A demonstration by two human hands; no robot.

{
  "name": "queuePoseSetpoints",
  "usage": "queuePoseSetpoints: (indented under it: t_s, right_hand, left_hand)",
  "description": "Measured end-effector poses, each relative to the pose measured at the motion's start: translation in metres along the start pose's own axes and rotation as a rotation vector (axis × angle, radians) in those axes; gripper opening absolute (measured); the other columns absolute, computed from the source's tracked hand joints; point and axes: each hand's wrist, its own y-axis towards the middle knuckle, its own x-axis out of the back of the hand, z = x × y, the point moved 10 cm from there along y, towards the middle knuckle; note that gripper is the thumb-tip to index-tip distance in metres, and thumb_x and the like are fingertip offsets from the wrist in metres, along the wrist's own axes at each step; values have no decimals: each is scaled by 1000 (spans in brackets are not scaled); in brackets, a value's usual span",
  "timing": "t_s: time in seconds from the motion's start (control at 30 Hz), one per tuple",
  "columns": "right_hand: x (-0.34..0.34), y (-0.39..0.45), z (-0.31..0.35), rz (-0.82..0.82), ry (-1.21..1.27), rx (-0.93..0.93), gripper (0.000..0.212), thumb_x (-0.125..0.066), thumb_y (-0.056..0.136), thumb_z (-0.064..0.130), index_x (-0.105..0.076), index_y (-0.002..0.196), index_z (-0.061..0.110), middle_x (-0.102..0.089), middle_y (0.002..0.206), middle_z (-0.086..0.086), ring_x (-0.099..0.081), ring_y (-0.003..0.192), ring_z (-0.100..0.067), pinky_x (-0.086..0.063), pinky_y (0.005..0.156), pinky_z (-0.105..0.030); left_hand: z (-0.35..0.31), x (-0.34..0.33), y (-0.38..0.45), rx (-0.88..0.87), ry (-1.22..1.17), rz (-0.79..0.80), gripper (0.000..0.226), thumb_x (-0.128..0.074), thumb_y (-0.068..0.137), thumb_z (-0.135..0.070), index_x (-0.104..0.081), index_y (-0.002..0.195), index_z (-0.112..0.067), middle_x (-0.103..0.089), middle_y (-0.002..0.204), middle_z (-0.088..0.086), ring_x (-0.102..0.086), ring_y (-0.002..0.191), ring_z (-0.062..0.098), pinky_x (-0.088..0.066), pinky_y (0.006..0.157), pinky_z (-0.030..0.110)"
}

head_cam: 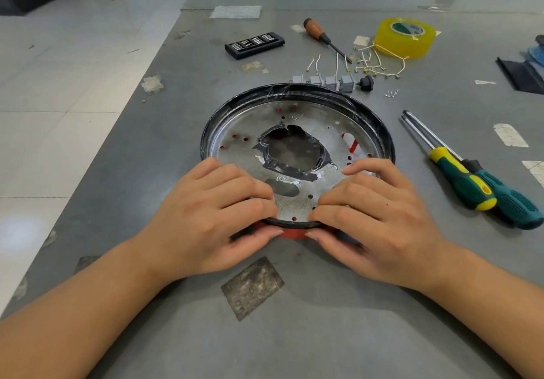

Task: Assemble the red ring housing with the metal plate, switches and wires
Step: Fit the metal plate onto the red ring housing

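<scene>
**Both hands press the plate into the ring**

We see the red ring housing (290, 233) near the front edge of the bench (323, 319), the metal plate (244, 126) inside it; our left hand (212, 216) and right hand (379, 216) are side by side, equally near; fingers curl over the near rim, thumbs pinch the red wall; the switches (323, 81) and wires (371, 65) wait behind the ring.

Two bare, sleeveless forearms, unadorned fingers (259, 185)
</scene>
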Motion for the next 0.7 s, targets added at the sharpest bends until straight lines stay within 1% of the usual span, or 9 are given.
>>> queuePoseSetpoints:
  t_s: [0.53,0.7]
  right_hand:
    - [0,0,2,-21,-16,12,15,-75,92,29,-79,94,14,-72,94,2,-66,78,-22,-50,92,-45]
    - [0,-1,2,-24,-20,15,16,-74,93,29,-78,96,15,-72,95,2,-65,79,-22,-49,94,-45]
  left_hand:
    - [0,0,-1,-2,11,-22,21,-75,98,-35,-79,93,-15,-76,106,-2,-68,88,23,-49,73,43]
    - [0,-2,-1,-7,23,-3,26,-75,97,-44,-81,102,-19,-76,109,-5,-68,92,21,-47,76,38]
